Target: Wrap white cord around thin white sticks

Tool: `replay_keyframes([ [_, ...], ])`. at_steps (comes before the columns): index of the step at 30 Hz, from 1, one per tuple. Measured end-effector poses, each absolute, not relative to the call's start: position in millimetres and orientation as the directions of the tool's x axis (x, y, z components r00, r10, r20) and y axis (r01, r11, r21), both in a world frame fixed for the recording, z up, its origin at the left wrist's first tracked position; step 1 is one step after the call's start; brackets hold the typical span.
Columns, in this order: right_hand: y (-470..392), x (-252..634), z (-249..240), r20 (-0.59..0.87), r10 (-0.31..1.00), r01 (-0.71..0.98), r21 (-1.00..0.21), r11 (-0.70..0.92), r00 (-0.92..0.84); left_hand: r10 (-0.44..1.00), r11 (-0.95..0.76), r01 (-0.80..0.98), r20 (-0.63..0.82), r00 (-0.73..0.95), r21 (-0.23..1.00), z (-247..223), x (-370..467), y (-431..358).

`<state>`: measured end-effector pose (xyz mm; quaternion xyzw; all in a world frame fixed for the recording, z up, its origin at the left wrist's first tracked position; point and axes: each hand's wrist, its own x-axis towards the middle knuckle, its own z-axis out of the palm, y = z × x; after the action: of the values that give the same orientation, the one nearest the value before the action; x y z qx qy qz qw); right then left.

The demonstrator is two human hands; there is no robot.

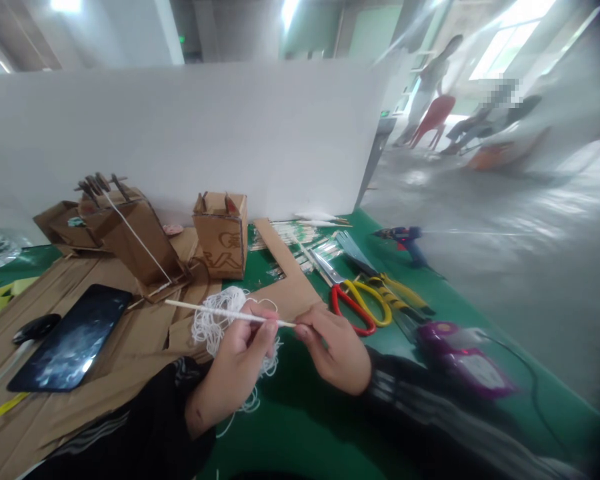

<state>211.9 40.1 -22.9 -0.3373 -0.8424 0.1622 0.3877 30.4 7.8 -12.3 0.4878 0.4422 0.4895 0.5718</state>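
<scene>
1. Rm bg: white partition [190, 133] across far side; concrete floor [485, 200] far R, w/ a standing person [433, 77] by a red chair [435, 117], blurry.
2. Green table [305, 427] underneath; flattened cardboard [95, 413] covers its L part.
3. L hand [245, 343]: fingers closed, pinching a thin pale stick [183, 305] approx. mid-length, where white string [230, 313] is wound round it.
4. R hand [337, 347]: fingers closed on same stick's R end. Stick sits near ctr, held above table, tilted slightly down to R.
5. Loose string heap [207, 333] behind/below L hand, strands trailing to near side.
6. Far L: cardboard stand [135, 237] w/ a cord down its front; upright cardboard box [225, 243] to its R. Near L: dark phone [75, 340].
7. R of ctr: red/yellow-handled scissors [336, 300], then yellow/blk pliers [403, 300]; purple pkg [473, 367] nearer, blue tool [405, 240] farther.
8. Stick bundles [287, 233] lie far ctr, behind an angled cardboard strip [285, 257].
</scene>
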Motion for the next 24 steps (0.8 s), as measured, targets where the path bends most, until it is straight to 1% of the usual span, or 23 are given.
replay_keyframes([
  [3,36.5,208.8,-21.3,0.511,0.73,0.454,-0.572,0.683,-0.454,0.992,0.008,-0.083,0.002,0.129,0.997,-11.5,30.7,8.1],
  [6,35.3,206.9,-18.9,0.524,0.719,0.434,-0.574,0.694,-0.457,0.988,-0.022,-0.084,0.034,0.152,0.996,-9.9,30.0,8.1],
  [12,39.4,211.7,-20.7,0.543,0.721,0.449,-0.565,0.692,-0.429,0.979,0.034,-0.148,-0.003,0.202,0.988,-9.6,25.3,8.2],
  [15,38.7,212.8,-22.7,0.504,0.745,0.465,-0.582,0.667,-0.437,0.979,0.021,-0.18,0.016,0.201,0.983,-12.9,24.3,8.1],
  [20,35.1,211.0,-21.8,0.416,0.8,0.485,-0.641,0.596,-0.432,0.982,0.001,-0.173,0.031,0.184,0.985,-17.2,24.5,9.5],
  [24,37.2,212.4,-22.5,0.428,0.788,0.489,-0.622,0.612,-0.442,0.984,0.001,-0.174,0.03,0.174,0.985,-16.0,25.1,10.0],
])
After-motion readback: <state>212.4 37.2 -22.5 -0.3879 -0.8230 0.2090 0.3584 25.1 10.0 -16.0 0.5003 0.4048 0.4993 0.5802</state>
